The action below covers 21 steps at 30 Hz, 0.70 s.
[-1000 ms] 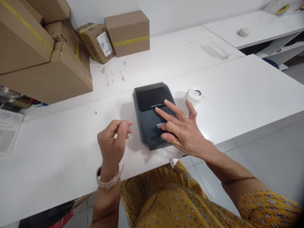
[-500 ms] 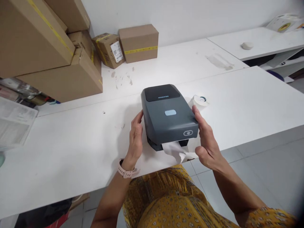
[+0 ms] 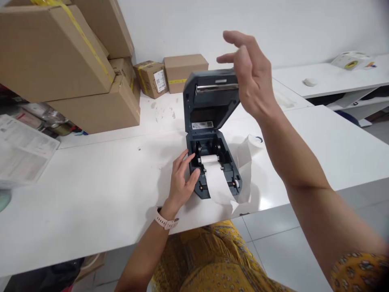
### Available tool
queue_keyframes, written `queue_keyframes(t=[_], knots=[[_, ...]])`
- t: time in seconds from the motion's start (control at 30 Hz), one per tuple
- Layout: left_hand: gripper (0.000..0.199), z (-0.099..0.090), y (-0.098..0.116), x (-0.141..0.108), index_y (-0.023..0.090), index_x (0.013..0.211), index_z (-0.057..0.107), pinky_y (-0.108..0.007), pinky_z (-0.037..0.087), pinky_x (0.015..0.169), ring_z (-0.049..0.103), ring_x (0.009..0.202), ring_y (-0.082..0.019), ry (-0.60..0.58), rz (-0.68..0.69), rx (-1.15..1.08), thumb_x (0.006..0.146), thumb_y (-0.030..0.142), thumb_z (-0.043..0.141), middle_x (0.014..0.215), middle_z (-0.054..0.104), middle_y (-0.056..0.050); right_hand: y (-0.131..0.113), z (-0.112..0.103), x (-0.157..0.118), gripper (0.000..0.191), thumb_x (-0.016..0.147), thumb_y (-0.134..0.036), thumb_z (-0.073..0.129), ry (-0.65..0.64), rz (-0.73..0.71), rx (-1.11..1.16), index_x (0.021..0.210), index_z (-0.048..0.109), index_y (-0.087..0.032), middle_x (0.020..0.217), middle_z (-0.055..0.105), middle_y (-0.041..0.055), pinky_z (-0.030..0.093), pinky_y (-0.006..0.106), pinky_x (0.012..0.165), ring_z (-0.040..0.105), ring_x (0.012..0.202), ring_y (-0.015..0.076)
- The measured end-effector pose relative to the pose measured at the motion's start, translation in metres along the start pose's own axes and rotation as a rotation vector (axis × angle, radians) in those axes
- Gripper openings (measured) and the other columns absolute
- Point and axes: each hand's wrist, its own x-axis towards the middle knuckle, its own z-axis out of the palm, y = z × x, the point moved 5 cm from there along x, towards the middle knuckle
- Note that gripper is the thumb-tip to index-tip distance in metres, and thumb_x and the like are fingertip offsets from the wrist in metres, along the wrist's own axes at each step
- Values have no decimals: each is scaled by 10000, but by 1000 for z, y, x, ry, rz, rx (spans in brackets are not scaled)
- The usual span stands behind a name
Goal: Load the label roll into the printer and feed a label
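Note:
A dark grey label printer stands on the white table with its lid [image 3: 212, 103] raised and its base [image 3: 194, 194] exposed. Inside the base sits a small white paper roll [image 3: 209, 158]. From it a white paper strip [image 3: 218, 182] runs out over the front edge, its end torn. My left hand [image 3: 181, 178] rests against the left side of the base, fingers spread. At the lid's upper right corner is my right hand [image 3: 253, 77], its fingers apart and reaching above the edge; whether it touches the lid I cannot tell.
A larger white roll [image 3: 254, 145] with trailing paper lies right of the printer. Cardboard boxes [image 3: 186, 72] stand along the wall, with a tall stack [image 3: 54, 52] at left. Printed plastic packaging [image 3: 24, 150] lies at the left edge. The table's front edge is close to the printer.
The printer's lid has swung up and back, showing the paper inside. My right hand rose from the printer's right side to the lid's top; my left hand stayed low, beside the base.

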Motion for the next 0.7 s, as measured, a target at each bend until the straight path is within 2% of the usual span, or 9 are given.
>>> queue_keyframes(t=[0.07,0.17,0.27,0.33,0.4,0.47,0.57,0.63,0.7], knots=[[425,-1,1,1,310,1399,621,-554,445,1203,473,1495,-303,-12,26,53,1029,512,566,1611,511,-105,14,6,17,655,1008,-786,292,3,77,-2,1340,635,-337,1458,654,19,550,418,1019,700,1173,263],[398,-1,1,2,301,1364,644,-567,430,1202,487,1476,-304,-25,52,104,1043,509,533,1608,509,-114,17,8,21,606,998,-793,280,23,124,-45,1424,549,-456,1540,590,-51,489,427,1138,585,1369,274],[453,2,3,1,300,1419,629,-612,360,1228,377,1545,-345,-54,145,151,1051,526,493,1681,405,-127,3,2,-8,612,1057,-700,240,106,99,-241,1557,398,-386,1682,420,-56,375,433,1259,384,1542,239],[489,5,6,0,306,1414,650,-648,274,1258,224,1614,-379,-81,249,182,1058,558,430,1749,281,-102,-6,5,-38,567,1094,-607,198,56,21,-327,1422,549,-305,1526,598,29,391,475,1239,509,1424,244],[536,7,6,1,303,1354,698,-654,214,1277,122,1640,-383,-89,315,204,1063,592,353,1768,235,-68,-7,18,-69,520,1105,-534,244,-152,-64,-309,1133,697,-280,1151,776,59,449,509,1167,682,1121,253],[591,7,4,5,283,1292,730,-637,198,1287,114,1640,-369,-80,337,210,1064,611,294,1747,280,-73,0,39,-97,481,1104,-449,309,-486,-108,-277,983,729,-247,927,793,46,454,521,1148,720,911,243],[646,5,-1,15,246,1223,752,-620,193,1289,136,1628,-362,-69,356,197,1061,624,254,1691,354,-115,12,67,-126,450,1090,-342,343,-920,-141,-311,979,751,-186,934,799,103,437,530,1137,721,984,277],[676,4,-3,22,244,1180,761,-616,194,1286,160,1614,-360,-63,349,195,1057,635,224,1653,392,-126,15,77,-132,449,1082,-335,358,-1053,-166,-344,968,758,-163,925,788,142,451,517,1084,710,1007,301],[712,4,-5,27,253,1136,766,-609,214,1277,205,1587,-354,-54,328,206,1048,656,185,1603,437,-125,15,83,-132,449,1083,-327,362,-1128,-185,-349,990,762,-146,905,777,153,438,500,1077,715,947,289]])
